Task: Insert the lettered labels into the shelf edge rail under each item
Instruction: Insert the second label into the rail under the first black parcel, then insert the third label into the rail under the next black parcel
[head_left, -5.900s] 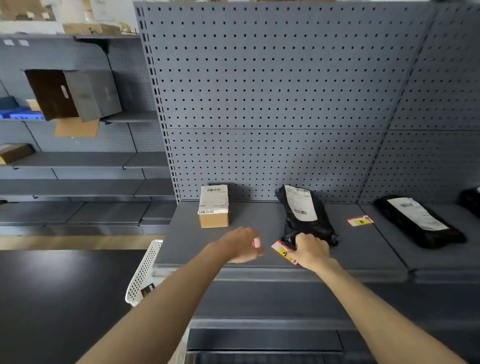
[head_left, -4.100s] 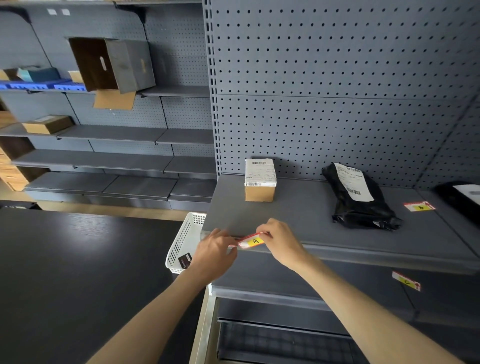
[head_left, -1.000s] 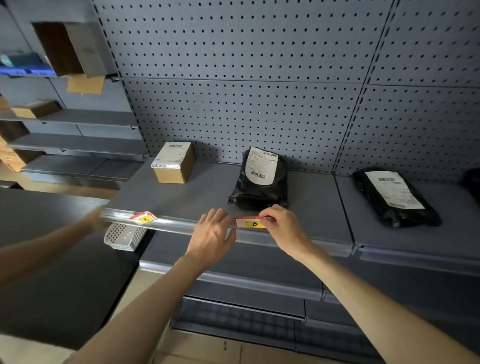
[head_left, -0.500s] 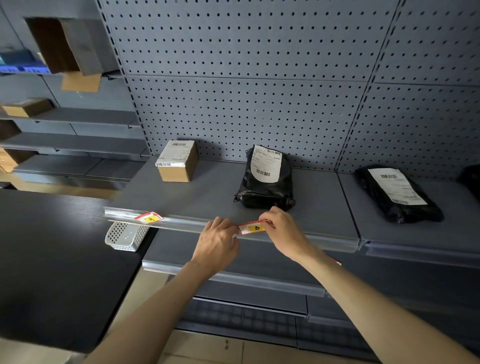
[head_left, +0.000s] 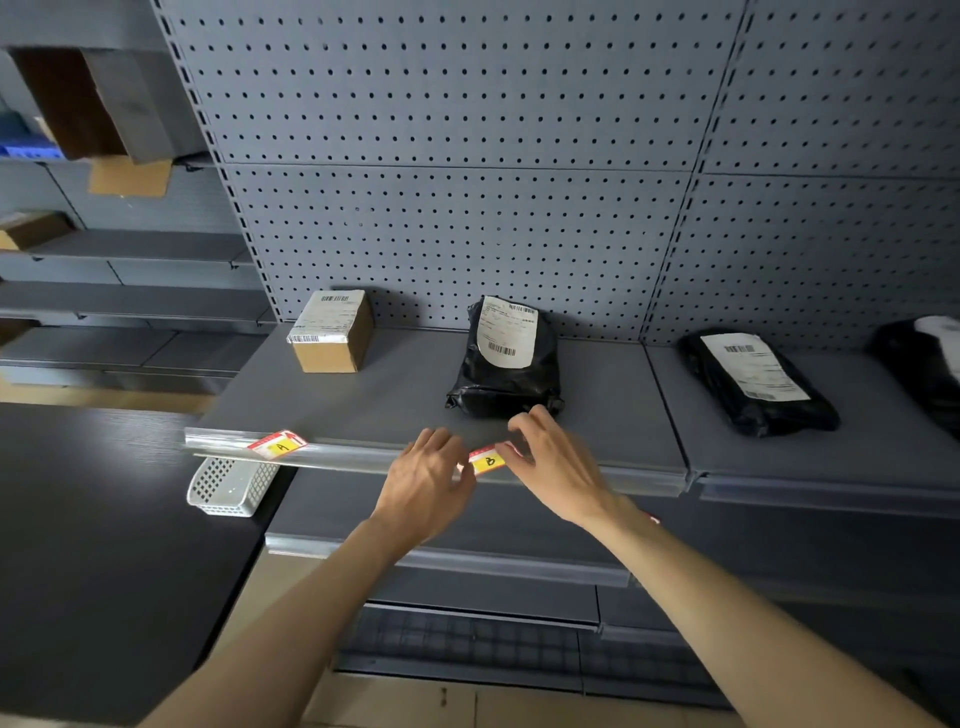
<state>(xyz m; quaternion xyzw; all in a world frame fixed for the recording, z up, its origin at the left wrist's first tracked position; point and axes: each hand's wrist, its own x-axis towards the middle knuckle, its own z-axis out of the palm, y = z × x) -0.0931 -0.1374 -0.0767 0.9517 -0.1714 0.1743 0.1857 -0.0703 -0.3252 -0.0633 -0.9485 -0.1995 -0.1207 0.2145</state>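
Observation:
A red and yellow label marked B (head_left: 487, 460) sits against the clear shelf edge rail (head_left: 353, 459), below the black mailer bag (head_left: 506, 358). My left hand (head_left: 425, 483) touches its left end and my right hand (head_left: 550, 462) pinches its right end. Another label, marked A (head_left: 278, 445), sits tilted in the rail at the left, in front of the cardboard box (head_left: 332, 330). A second black mailer bag (head_left: 756, 382) lies on the adjoining shelf section to the right.
A white perforated basket (head_left: 231, 486) hangs beside the shelf's left end, over a dark table (head_left: 93, 545). A third black bag (head_left: 930, 364) shows at the far right edge. Lower shelves run below, and a small red label corner (head_left: 652, 517) peeks behind my right wrist.
The B label has tipped from slanted toward level against the rail. My hands have stayed on its two ends, fingers spreading slightly.

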